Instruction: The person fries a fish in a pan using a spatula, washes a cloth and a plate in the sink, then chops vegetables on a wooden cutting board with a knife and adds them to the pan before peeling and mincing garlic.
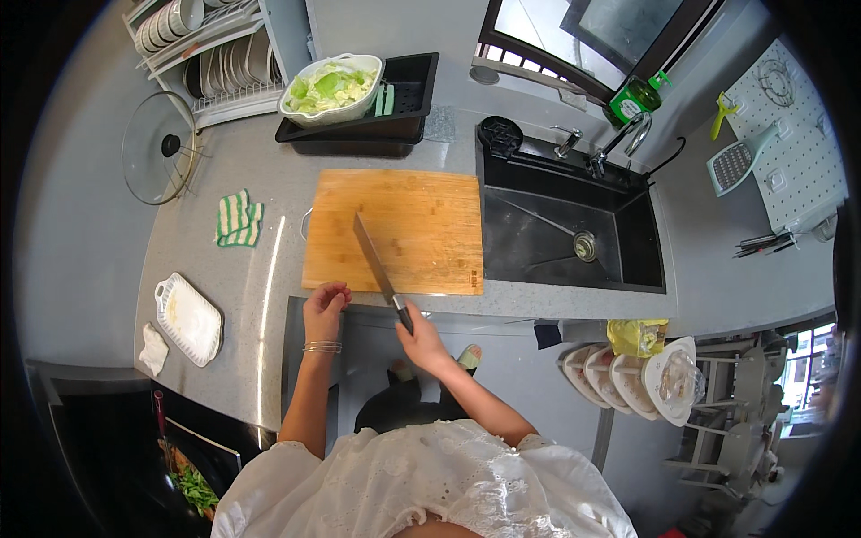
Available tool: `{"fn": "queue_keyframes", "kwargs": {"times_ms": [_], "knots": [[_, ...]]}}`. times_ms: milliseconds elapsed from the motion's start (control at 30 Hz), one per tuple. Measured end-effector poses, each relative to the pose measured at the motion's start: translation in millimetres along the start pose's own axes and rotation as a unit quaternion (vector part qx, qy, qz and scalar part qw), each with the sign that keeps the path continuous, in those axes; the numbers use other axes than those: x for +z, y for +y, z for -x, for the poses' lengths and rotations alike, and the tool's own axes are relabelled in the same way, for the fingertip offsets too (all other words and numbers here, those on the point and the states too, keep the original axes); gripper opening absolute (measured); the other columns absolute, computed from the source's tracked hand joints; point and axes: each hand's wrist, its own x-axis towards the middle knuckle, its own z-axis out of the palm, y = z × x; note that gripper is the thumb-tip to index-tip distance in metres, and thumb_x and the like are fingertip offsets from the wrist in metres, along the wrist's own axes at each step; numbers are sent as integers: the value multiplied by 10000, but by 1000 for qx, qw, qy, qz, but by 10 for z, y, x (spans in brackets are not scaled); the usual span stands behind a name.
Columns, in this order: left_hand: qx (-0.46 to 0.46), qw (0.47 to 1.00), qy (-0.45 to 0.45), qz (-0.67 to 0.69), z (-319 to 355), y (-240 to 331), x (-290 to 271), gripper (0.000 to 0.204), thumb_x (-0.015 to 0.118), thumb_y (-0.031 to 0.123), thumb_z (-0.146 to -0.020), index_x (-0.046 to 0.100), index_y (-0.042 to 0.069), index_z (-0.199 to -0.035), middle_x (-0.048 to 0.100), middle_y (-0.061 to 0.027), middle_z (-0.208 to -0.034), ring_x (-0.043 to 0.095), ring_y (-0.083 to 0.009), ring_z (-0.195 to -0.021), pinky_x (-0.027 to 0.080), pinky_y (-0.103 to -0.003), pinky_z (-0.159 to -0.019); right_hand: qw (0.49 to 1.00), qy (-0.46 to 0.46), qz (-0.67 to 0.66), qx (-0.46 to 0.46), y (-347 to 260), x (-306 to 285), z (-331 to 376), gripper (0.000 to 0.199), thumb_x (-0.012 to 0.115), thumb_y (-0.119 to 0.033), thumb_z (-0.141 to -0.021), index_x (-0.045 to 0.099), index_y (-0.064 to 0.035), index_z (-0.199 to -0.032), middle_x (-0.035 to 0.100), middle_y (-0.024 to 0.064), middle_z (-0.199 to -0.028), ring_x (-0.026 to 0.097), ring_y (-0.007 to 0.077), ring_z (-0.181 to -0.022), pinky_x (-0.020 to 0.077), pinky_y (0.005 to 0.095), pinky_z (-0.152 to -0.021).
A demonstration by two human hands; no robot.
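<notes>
My right hand (421, 339) grips the dark handle of a kitchen knife (375, 262). Its long blade lies flat over the near left part of a bare wooden cutting board (421, 215), tip pointing away from me. My left hand (325, 307), bracelets on the wrist, rests with curled fingers at the counter's front edge, just below the board's near left corner, and holds nothing. At the back, a white dish of chopped green cabbage (330, 87) sits on a black tray (408, 99).
A black sink (565, 238) with a tap lies right of the board. A green striped cloth (239, 218) and a white rectangular dish (188, 318) are on the left counter. A glass lid (160, 148) leans by a dish rack (211, 54). Plates stand in a lower rack (628, 377).
</notes>
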Motion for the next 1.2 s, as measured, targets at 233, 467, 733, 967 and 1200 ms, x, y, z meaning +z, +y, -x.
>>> {"fn": "queue_keyframes", "kwargs": {"times_ms": [233,467,733,967,1200], "knots": [[0,1000,21,13,113,53,-149,157,510,13,-795,583,6,-934,606,-53,-838,578,-118,-742,455,-212,-677,950,157,-144,227,669,-1505,-194,534,468,-155,-857,250,54,-1297,343,226,-1305,322,275,-1230,252,342,-1015],[-27,998,51,12,167,-16,-293,148,512,16,-796,578,1,-928,606,-59,-844,575,-120,-750,457,-218,-683,994,106,-23,32,372,-583,-596,504,484,-159,-842,305,36,-1271,412,236,-1239,413,314,-1142,322,356,-947],[2,997,65,34,72,189,-314,152,517,9,-792,578,-1,-931,605,-68,-846,579,-129,-759,465,-225,-692,999,5,-18,33,22,136,-735,517,499,-200,-838,320,-18,-1287,390,224,-1267,413,310,-1137,332,352,-937],[-2,995,85,55,204,23,-509,142,514,1,-790,578,1,-916,605,-67,-838,579,-130,-761,469,-228,-694,938,271,-134,171,769,-1327,-906,297,480,-87,-838,409,7,-1111,522,162,-996,516,259,-902,412,359,-797],[-11,998,47,43,50,70,-337,148,509,-5,-790,575,6,-922,604,-61,-834,577,-127,-753,466,-223,-694,988,150,-19,-32,225,6,-1143,420,502,-148,-821,396,34,-1184,491,235,-1136,468,321,-1080,338,351,-928]]}}
